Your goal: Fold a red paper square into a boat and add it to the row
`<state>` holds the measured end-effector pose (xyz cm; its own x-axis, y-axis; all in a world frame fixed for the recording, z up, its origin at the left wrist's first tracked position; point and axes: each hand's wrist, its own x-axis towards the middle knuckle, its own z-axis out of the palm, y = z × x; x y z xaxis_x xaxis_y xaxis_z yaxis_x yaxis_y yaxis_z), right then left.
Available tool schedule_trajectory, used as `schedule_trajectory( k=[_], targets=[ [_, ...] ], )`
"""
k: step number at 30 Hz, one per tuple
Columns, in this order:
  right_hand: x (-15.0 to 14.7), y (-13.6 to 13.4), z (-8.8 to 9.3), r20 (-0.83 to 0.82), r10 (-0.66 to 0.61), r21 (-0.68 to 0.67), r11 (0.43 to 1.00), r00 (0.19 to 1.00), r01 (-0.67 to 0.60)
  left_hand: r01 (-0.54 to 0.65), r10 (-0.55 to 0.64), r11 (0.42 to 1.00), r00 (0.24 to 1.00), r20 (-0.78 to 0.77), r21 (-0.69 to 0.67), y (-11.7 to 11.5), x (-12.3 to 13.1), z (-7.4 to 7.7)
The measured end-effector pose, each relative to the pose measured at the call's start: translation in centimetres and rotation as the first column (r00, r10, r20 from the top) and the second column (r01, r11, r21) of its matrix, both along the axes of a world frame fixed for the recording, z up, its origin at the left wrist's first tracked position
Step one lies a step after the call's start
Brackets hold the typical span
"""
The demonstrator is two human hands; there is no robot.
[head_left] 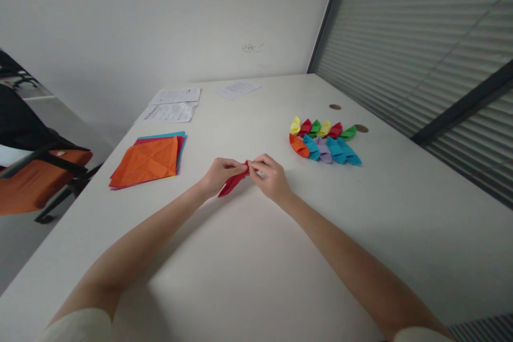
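A folded strip of red paper [231,184] is held up over the table between my hands. My left hand [219,173] pinches it near its upper end, thumb on top, while its lower end slants down to the left. At the upper tip, the thumb and fingers of my right hand [271,177] close on the same red paper. To the right of my hands lie two rows of folded paper pieces. Yellow, red and green ones [315,129] form the back row; an orange piece [298,145], blue ones [336,149] and a purple one [323,150] form the front row.
On the left, a stack of coloured paper squares [146,160] has an orange sheet on top. Printed sheets [172,112] lie behind it on the white table [248,267]. An orange-seated chair [44,171] stands at the left; window blinds [433,43] border the right.
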<state>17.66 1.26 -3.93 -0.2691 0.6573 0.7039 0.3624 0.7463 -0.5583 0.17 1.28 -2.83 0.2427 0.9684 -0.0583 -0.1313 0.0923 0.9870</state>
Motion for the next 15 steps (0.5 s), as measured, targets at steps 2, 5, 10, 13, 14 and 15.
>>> schedule_trajectory(
  k=[2,5,10,13,14,15],
  targets=[
    [-0.02,-0.08,-0.08,0.042,0.007,0.036,0.999,0.999,-0.008,-0.011,0.011,1.0,1.0,0.018,0.01,0.12,-0.07,-0.17],
    [0.05,0.0,-0.19,0.109,0.001,0.084,0.996,0.994,-0.01,-0.035,0.034,0.999,0.999,0.031,0.02,0.25,-0.12,-0.46],
    [0.22,0.11,-0.31,0.222,-0.025,0.137,0.991,0.975,-0.006,-0.043,0.043,0.999,0.999,0.001,0.009,0.35,-0.23,-0.84],
    [0.25,0.07,-0.41,0.254,-0.023,0.146,0.989,0.967,-0.015,-0.069,0.069,0.998,0.998,-0.013,0.011,0.38,-0.32,-0.92],
    [0.27,0.09,-0.43,0.256,-0.02,0.144,0.989,0.966,-0.018,-0.076,0.076,0.997,0.997,-0.013,0.013,0.41,-0.36,-0.92],
    [0.3,0.13,-0.43,0.252,-0.012,0.139,0.99,0.968,-0.024,-0.081,0.081,0.997,0.997,-0.014,0.018,0.45,-0.39,-0.91]
  ],
)
